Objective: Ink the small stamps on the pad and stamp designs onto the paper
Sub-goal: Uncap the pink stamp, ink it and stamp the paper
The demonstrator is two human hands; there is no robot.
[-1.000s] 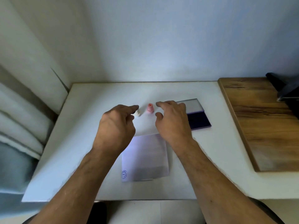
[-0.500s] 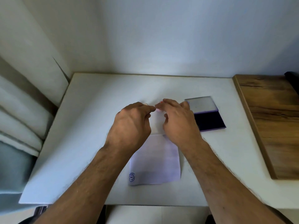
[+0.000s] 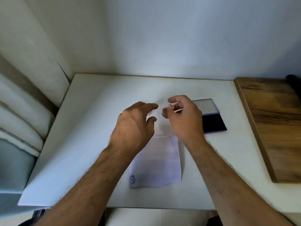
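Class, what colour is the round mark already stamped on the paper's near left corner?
Dark blue, seen in the head view: the stamped mark on the paper.

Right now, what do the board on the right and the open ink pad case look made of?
The board looks like wood or wood-look laminate: brown streaked grain, matte face, paler edge strip. The ink pad case looks like plastic, purple-rimmed with a smooth greyish lid; the dark blue pad inside looks soft, maybe felt, though that is unclear.
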